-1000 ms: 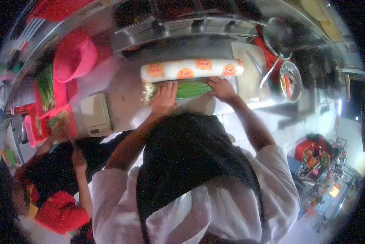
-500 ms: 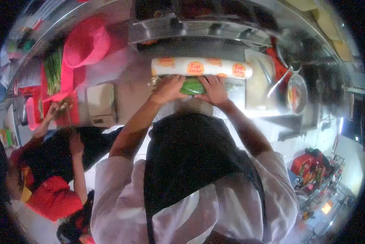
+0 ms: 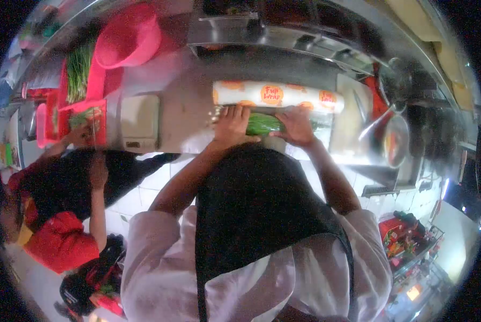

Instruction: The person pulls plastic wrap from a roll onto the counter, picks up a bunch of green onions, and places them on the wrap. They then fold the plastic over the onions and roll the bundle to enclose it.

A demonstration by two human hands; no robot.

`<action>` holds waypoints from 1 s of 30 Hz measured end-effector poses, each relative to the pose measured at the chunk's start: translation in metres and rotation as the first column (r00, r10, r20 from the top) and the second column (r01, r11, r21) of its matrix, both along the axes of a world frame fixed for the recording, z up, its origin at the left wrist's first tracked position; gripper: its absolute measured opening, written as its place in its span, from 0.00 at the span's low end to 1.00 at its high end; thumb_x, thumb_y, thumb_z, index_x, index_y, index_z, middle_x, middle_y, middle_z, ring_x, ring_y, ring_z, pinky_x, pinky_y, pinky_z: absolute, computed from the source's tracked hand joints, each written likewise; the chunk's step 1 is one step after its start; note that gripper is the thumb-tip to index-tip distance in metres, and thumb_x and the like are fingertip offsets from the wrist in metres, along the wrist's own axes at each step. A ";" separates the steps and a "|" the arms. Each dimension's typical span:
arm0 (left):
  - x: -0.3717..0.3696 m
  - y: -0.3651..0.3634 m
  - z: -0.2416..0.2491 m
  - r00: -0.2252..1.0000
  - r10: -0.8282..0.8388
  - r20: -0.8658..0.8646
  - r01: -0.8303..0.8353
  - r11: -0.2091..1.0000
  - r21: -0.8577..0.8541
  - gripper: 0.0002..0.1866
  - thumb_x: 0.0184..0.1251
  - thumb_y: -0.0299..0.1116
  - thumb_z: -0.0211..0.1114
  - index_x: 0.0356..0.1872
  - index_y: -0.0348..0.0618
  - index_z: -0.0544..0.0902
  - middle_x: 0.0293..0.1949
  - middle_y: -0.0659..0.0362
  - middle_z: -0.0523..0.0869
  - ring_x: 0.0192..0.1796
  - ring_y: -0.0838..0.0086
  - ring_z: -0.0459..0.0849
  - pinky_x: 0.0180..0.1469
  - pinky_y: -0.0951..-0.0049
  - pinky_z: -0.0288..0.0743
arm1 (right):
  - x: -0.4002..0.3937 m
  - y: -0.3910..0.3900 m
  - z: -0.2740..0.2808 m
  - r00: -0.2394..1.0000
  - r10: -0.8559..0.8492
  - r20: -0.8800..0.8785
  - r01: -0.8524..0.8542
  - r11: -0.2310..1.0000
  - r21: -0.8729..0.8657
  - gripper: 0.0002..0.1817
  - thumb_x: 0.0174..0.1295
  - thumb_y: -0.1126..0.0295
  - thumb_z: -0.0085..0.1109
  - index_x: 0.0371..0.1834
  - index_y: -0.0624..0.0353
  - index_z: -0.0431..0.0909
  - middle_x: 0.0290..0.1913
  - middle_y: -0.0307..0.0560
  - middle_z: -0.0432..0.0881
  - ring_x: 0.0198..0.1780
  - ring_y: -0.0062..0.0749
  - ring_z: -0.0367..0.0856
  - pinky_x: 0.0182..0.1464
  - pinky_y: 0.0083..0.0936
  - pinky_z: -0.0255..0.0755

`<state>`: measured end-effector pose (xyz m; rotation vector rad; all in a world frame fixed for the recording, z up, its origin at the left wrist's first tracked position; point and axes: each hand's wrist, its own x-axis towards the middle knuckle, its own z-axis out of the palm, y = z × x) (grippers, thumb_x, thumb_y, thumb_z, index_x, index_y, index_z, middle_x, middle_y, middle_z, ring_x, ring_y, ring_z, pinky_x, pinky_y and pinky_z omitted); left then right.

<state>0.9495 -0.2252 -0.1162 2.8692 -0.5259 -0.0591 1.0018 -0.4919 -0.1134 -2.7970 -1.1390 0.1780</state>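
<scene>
A bundle of spring onions (image 3: 262,124) lies crosswise on the counter close to my apron. Its pale root ends stick out on the left, and it looks wrapped in clear film. My left hand (image 3: 233,126) is closed over the root-end side, fingers across the top. Over the other side, my right hand (image 3: 298,127) is curled round the bundle, with green showing between the two hands. Just beyond my fingertips lies a white roll of printed plastic wrap (image 3: 275,95), parallel to the bundle. My palms hide the underside of the bundle.
To the left are a kitchen scale (image 3: 139,119), a pink basket (image 3: 128,37) and more spring onions (image 3: 79,72). A co-worker's hand (image 3: 81,135) is over a red tray (image 3: 98,137). At right are a cutting board (image 3: 348,126), a knife (image 3: 358,102) and a metal bowl (image 3: 395,140).
The view has shifted, so the counter items appear farther right. Both hands remain on the bundle beside the roll, with only a slight change in their finger positions.
</scene>
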 end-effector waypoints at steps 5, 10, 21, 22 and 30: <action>0.013 -0.002 -0.015 0.998 -0.058 0.026 0.058 0.998 -0.005 0.51 0.41 0.66 0.80 0.62 0.40 0.75 0.58 0.50 0.77 0.66 0.54 0.77 0.68 0.51 0.67 | 0.005 0.003 0.019 0.988 -0.053 -0.143 0.046 0.998 -0.053 0.50 0.57 0.22 0.51 0.67 0.53 0.76 0.53 0.51 0.84 0.63 0.46 0.75 0.67 0.51 0.61; 0.024 0.000 -0.003 0.996 -0.074 -0.055 0.070 0.994 -0.079 0.46 0.42 0.60 0.82 0.60 0.41 0.76 0.59 0.50 0.79 0.67 0.53 0.77 0.70 0.50 0.65 | -0.005 -0.005 0.007 0.991 -0.119 -0.064 0.127 0.980 0.152 0.51 0.55 0.22 0.55 0.68 0.54 0.74 0.57 0.52 0.81 0.65 0.48 0.74 0.70 0.53 0.59; 0.047 0.006 -0.001 0.979 -0.079 -0.190 0.069 0.996 -0.060 0.51 0.44 0.67 0.77 0.62 0.37 0.74 0.65 0.42 0.77 0.70 0.49 0.73 0.73 0.42 0.61 | 0.039 0.015 0.020 0.958 -0.163 -0.237 0.258 0.851 0.458 0.23 0.65 0.51 0.67 0.53 0.55 0.77 0.43 0.46 0.87 0.48 0.47 0.86 0.50 0.46 0.79; 0.048 0.008 -0.005 0.980 -0.071 -0.186 0.051 0.992 -0.111 0.51 0.45 0.68 0.76 0.62 0.36 0.73 0.65 0.40 0.76 0.70 0.46 0.73 0.73 0.41 0.61 | 0.041 0.019 0.024 0.958 -0.160 -0.238 0.256 0.850 0.460 0.23 0.65 0.51 0.67 0.53 0.55 0.77 0.43 0.46 0.87 0.48 0.47 0.86 0.50 0.46 0.79; 0.059 0.005 -0.014 0.968 -0.056 -0.244 0.021 0.989 -0.145 0.55 0.47 0.75 0.72 0.62 0.33 0.75 0.67 0.38 0.75 0.71 0.44 0.73 0.73 0.47 0.66 | 0.071 0.053 0.021 0.937 -0.235 0.259 0.191 0.964 0.185 0.34 0.59 0.44 0.70 0.62 0.52 0.73 0.55 0.52 0.80 0.58 0.50 0.78 0.56 0.50 0.70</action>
